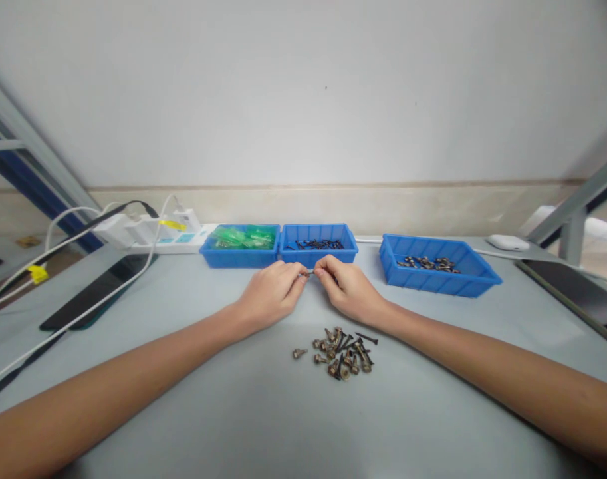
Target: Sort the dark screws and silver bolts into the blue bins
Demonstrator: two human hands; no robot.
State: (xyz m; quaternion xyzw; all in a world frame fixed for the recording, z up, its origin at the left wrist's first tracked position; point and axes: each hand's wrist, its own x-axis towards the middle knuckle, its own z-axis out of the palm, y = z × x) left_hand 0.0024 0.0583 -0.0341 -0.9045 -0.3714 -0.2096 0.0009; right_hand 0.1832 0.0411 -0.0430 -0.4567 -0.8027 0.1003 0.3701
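Both the left hand [270,294] and the right hand [352,291] pinch a small metal piece [310,272] at the centre of the frame. So slight a thing could slip if either fingertip grip loosens, dropping onto the desk [223,406] or into the middle blue tray [294,256] just behind. In the mixed pile [350,356], lower centre, tangled dark screws and brassy bolts could be picked up together. The middle tray holds dark screws; the left tray [241,259], green plastic; the right tray [433,281], brassy bolts.
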